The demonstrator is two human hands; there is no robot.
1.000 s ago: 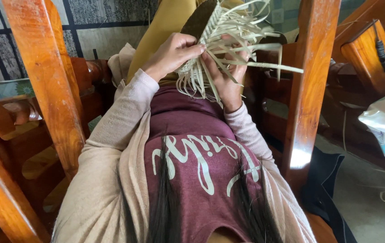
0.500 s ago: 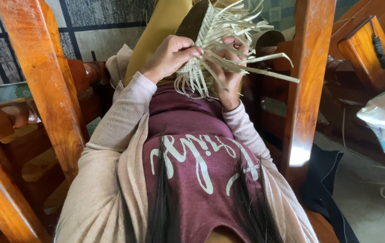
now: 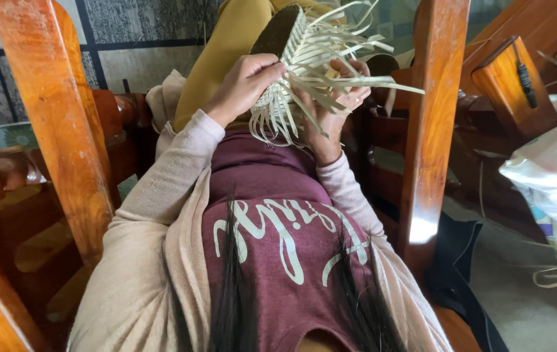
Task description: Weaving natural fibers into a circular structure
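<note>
A half-woven piece of pale straw strips (image 3: 294,75) stands over a dark oval form (image 3: 278,29), held above my lap and yellow trousers. My left hand (image 3: 242,85) grips its left side, fingers curled over the woven edge. My right hand (image 3: 337,107) holds the right side from behind and below, fingers among the loose strips that fan out to the right. More loose ends hang down below the woven part.
Polished wooden chair posts rise at the left (image 3: 57,124) and right (image 3: 431,124). A wooden block with a black cable (image 3: 516,81) stands at the upper right. A white plastic bag (image 3: 555,189) lies at the right on the grey floor, dark cloth (image 3: 457,274) below it.
The woven piece and both hands have stayed over my lap; the piece tilted slightly and the loose strips on the right shifted as my fingers worked them.
</note>
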